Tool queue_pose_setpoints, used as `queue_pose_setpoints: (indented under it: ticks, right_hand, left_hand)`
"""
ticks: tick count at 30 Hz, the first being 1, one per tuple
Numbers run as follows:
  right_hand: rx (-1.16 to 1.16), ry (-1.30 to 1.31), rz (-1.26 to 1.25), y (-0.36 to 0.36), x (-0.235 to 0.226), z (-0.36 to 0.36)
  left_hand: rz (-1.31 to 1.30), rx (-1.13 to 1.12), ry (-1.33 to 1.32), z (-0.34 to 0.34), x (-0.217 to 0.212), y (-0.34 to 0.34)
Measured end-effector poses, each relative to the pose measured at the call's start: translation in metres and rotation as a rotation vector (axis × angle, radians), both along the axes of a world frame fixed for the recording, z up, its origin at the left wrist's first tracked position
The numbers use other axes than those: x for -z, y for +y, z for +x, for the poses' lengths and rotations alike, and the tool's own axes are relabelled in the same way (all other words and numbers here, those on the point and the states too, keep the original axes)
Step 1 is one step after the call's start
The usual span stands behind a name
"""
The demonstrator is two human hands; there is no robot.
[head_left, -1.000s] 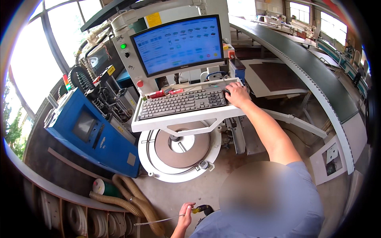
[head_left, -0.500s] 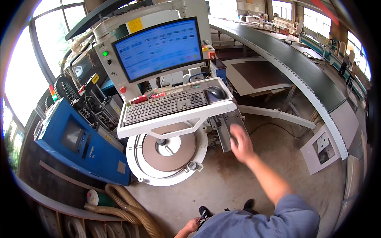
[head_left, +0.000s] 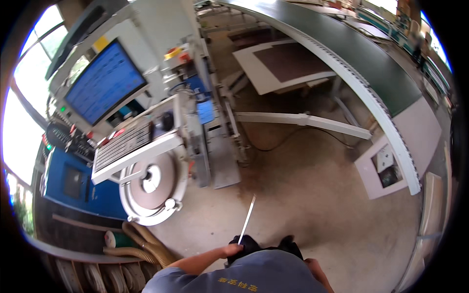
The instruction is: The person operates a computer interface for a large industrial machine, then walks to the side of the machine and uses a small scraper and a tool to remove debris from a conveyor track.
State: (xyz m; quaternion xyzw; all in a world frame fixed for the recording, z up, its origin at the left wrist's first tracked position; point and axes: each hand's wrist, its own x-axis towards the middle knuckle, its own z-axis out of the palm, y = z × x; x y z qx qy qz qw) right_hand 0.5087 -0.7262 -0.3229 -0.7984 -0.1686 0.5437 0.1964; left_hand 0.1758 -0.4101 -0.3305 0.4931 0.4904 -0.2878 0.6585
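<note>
My left hand (head_left: 233,250) is closed on one end of a thin white strip (head_left: 248,215), low in front of my body. The strip tilts up and away over the concrete floor; its exact kind is not clear. My right hand (head_left: 313,267) hangs low beside my right hip, partly hidden by my body, and its fingers do not show. To the left stands a white tray (head_left: 137,157) with a keyboard (head_left: 124,145) and a black mouse (head_left: 167,120). Above it a monitor (head_left: 105,83) shows a blue screen.
A round white reel holder with a brown roll of banding (head_left: 163,180) sits under the tray. Farther left are a blue cabinet (head_left: 73,178) and ribbed hoses (head_left: 156,249). A dark conveyor (head_left: 337,53) curves along the right, with a white support beam (head_left: 303,119) below it.
My right hand has drawn back from beside the keyboard tray to my right hip. The view has turned right, shifting the machine left. The white strip in my left hand now shows plainly.
</note>
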Motion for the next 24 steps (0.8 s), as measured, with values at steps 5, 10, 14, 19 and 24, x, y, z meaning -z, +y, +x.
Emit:
queue_pose_setpoints:
  ticks: [5,10,14,19,24]
  right_hand:
    - [-0.183,0.330,0.078,0.005,-0.104,0.084]
    - [-0.104,0.389,0.069,0.041,-0.092,0.185]
    - [0.410,0.576,-0.034,0.128,-0.188,0.248]
    - [0.802,1.100,0.113,0.148,-0.214,0.331]
    - [0.615,1.026,0.280,0.160,-0.203,0.464]
  left_hand:
    - [-0.332,0.017,-0.295,0.125,-0.097,0.064]
    - [-0.583,0.018,-0.374,0.243,-0.069,0.127]
    - [-0.319,0.096,-0.530,0.354,-0.061,0.178]
    - [-0.481,0.068,-0.482,0.414,-0.107,0.250]
    - [-0.465,-0.068,-0.544,0.421,-0.090,0.291]
